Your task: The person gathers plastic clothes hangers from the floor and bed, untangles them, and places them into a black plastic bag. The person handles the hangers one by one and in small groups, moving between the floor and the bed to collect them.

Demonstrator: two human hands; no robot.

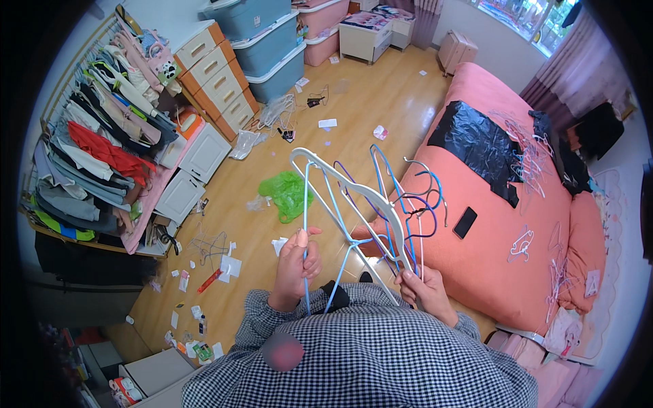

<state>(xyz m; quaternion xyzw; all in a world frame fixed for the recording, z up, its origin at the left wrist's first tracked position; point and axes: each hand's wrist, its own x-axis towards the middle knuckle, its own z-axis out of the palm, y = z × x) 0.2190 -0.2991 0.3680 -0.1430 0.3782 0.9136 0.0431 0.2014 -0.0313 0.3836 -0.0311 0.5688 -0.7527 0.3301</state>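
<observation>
My left hand (296, 268) is closed round one straight side of a light blue clothes hanger (305, 211), held upright in front of my checked top. My right hand (427, 294) grips a bunch of hangers at its lower end. In that bunch are a broad white hanger (364, 192) and thinner blue and purple ones, their hooks fanning out to the right. The light blue hanger crosses in front of the bunch; whether they are hooked together I cannot tell. Beyond my hands a crumpled green plastic bag (282, 194) lies on the floor.
To the right, the pink bed (435, 265) bears a black plastic bag (469, 139), a phone (465, 222) and loose hangers (522, 243). A full clothes rack (112, 146) stands left, near a drawer cabinet (219, 80) and stacked bins (275, 70). Paper scraps and wire hangers (211, 243) litter the floor.
</observation>
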